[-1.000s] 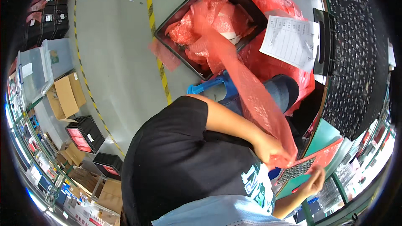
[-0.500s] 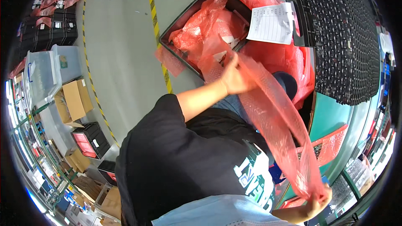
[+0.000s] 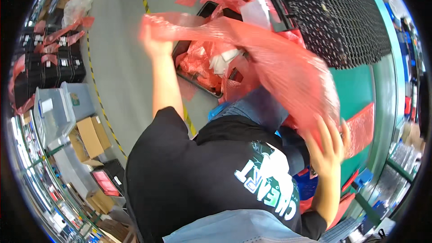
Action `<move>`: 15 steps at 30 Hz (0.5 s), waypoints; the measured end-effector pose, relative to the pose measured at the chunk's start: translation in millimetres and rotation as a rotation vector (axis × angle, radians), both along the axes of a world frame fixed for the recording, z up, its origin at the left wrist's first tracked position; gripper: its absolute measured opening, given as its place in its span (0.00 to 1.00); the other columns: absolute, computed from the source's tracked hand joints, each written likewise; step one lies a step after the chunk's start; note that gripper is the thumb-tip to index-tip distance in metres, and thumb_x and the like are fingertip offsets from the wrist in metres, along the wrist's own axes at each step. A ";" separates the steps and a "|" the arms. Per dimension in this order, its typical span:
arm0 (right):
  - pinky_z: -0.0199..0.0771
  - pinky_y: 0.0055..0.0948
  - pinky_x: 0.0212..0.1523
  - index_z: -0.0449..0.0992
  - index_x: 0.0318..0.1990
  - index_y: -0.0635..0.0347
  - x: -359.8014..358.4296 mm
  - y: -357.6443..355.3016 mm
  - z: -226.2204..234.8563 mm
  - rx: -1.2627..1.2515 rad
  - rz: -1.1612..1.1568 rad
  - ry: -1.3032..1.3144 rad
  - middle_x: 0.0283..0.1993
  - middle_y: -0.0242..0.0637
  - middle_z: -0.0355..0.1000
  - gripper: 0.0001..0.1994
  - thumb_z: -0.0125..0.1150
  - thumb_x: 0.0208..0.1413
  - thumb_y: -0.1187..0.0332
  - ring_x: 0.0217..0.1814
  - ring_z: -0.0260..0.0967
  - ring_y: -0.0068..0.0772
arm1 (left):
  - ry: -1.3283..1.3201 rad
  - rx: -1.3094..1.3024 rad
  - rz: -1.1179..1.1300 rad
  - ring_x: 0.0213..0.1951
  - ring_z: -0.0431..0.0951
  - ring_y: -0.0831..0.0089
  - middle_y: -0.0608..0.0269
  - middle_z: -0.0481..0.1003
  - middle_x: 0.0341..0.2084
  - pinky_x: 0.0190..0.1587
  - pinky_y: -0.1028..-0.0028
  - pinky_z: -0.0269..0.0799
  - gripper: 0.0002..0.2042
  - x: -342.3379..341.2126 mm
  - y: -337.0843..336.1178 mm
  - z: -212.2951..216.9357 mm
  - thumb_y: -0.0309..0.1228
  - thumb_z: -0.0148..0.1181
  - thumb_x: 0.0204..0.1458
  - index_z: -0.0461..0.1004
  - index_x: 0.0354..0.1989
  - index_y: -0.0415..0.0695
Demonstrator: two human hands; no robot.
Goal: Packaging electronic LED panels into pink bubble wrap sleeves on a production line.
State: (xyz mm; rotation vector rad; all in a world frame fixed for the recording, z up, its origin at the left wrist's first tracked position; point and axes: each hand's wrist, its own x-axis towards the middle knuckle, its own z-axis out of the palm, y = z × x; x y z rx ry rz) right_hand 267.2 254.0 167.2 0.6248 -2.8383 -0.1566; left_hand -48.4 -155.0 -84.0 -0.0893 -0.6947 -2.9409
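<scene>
A long sheet of red bubble wrap [image 3: 274, 51] stretches between my two hands, blurred in places by motion. My left hand [image 3: 156, 40] is raised at the far left, closed on one end of the sheet. Lower right, my right hand [image 3: 327, 146] has its fingers spread and lies against the sheet's other end. Beneath the sheet stands a black crate [image 3: 198, 85], filled with more crumpled red bubble wrap [image 3: 198, 60] and some white pieces [image 3: 220, 63]. The sheet covers part of the crate.
A green tabletop [image 3: 353, 87] on the right carries stacked black textured trays [image 3: 335, 18] and a flat red bubble wrap piece [image 3: 361, 128]. A white paper sheet [image 3: 256, 12] sits beyond the crate. Clear plastic bins [image 3: 56, 110] and an opened cardboard box [image 3: 92, 137] stand at left.
My left hand has swung out left and away, drawing the bubble wrap across the crate. My right hand has moved up from the lower right, its fingers now spread. The view has shifted.
</scene>
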 end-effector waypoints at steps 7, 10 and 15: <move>0.57 0.48 0.68 0.74 0.55 0.61 -4.6 5.7 3.1 -0.420 -0.131 -0.457 0.66 0.48 0.63 0.31 0.73 0.42 0.58 0.66 0.61 0.52 | 0.353 -0.791 -0.251 0.40 0.76 0.62 0.57 0.78 0.40 0.46 0.66 0.73 0.20 140.2 111.3 127.3 0.37 0.65 0.50 0.75 0.48 0.40; 0.62 0.41 0.65 0.68 0.62 0.63 14.3 -6.5 11.4 -1.010 -0.112 -0.566 0.65 0.49 0.64 0.36 0.73 0.47 0.57 0.65 0.62 0.50 | 1.129 -0.864 -0.986 0.44 0.76 0.68 0.58 0.76 0.45 0.50 0.72 0.71 0.21 172.9 196.1 172.8 0.24 0.68 0.44 0.72 0.49 0.38; 0.67 0.36 0.58 0.72 0.57 0.63 59.5 -13.7 -14.8 -1.775 -0.398 -0.615 0.59 0.48 0.68 0.28 0.70 0.46 0.70 0.60 0.66 0.43 | 1.104 -0.798 -1.497 0.54 0.74 0.65 0.51 0.72 0.55 0.60 0.69 0.68 0.32 228.1 265.1 176.0 0.27 0.71 0.43 0.66 0.59 0.36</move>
